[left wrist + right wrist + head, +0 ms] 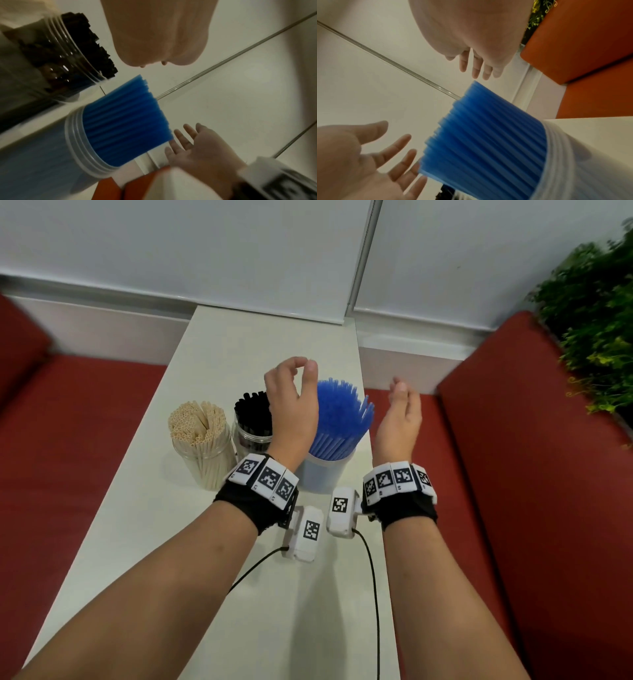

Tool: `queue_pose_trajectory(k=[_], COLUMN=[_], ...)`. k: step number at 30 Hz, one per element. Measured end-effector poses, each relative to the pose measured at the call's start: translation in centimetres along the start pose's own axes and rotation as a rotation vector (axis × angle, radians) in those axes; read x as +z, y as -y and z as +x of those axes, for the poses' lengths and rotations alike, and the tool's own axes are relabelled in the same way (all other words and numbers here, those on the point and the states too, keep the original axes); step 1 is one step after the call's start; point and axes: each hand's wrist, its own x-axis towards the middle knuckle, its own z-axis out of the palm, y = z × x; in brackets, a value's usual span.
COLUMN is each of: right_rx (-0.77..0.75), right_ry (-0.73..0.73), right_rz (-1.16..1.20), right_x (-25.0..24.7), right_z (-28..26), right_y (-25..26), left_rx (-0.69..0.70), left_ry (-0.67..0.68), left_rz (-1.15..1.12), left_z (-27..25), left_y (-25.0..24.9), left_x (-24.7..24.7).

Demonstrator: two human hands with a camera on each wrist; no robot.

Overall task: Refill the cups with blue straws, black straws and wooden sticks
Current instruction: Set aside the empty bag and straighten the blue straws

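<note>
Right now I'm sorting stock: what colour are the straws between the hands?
Blue straws, clearest in the head view.

Your forearms are bare. Each wrist wears a black fabric wristband (255, 510) ringed with white blocks of black square markers (263, 477), plus a white camera box (306, 532) trailing a thin black cable (373, 583).

Even, soft indoor light; wrist views blurred, perhaps by motion, with wide-angle warping at edges.

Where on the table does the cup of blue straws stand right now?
In the head view, the cup of blue straws stands at the table's right edge, rightmost of three, beside the black straws, between the raised left hand and right hand.
</note>
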Motion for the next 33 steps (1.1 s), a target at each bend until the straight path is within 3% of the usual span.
queue_pose_trajectory(k=[3,6,9,12,14,16,18,20,22,24,25,27,29,31,33], right_rx=[0.072,0.127,0.129,0.147,0.064,-0.136,-0.352,-0.486,-0.495,-0.393,-0.345,-0.310,-0.335,-0.412,-0.491], right_ry=[0.140,0.274,0.178,0.135,-0.019,-0.096,0.014,0.262,0.569,0.744,0.773,0.786,0.788,0.757,0.689], right_rz=[-0.113,-0.107,-0.140,-0.170,-0.169,-0.153,-0.200,-0.303,-0.533,-0.862,-1.018,-1.242,-1.357,-1.363,-1.257], right_x=[0.0,0.2,0.2,0.4,1.1,2.5,4.8,7.9,11.1,13.6,14.3,14.9,14.9,14.8,14.5], right_z=[-1.5,-3.0,-3.3,-3.8,-4.5,-5.8,-7.2,-8.2,-8.9,-9.4,-9.4,-9.1,-8.7,-8.5,-8.6], right_y=[-1.6,-2.3,-1.8,-0.3,1.7,4.2,6.2,6.9,6.4,4.7,3.7,1.8,0.2,-1.0,-1.7], left_rx=[-0.076,-0.044,0.046,0.013,0.093,0.201,0.192,0.129,0.061,0.017,0.031,0.084,-0.044,-0.060,-0.024], left_ry=[0.154,0.337,0.243,0.250,0.117,-0.073,-0.134,-0.061,0.059,0.126,0.121,0.089,0.132,0.139,0.214], left_rz=[0.040,0.131,0.155,0.089,0.108,0.105,0.111,0.179,0.174,0.037,-0.052,-0.005,0.026,0.159,0.110], left_z=[-0.4,-1.8,-2.2,-1.9,-1.8,-1.8,-2.2,-2.7,-3.4,-3.7,-3.8,-3.8,-4.2,-4.4,-3.9], left_y=[1.0,1.9,2.2,2.0,2.1,2.8,3.9,5.5,6.3,6.3,6.4,7.3,8.4,9.7,9.9], left_x=[0.3,0.5,-0.4,-1.9,-3.7,-5.8,-7.3,-8.3,-8.9,-9.1,-9.2,-9.6,-10.2,-10.7,-10.7])
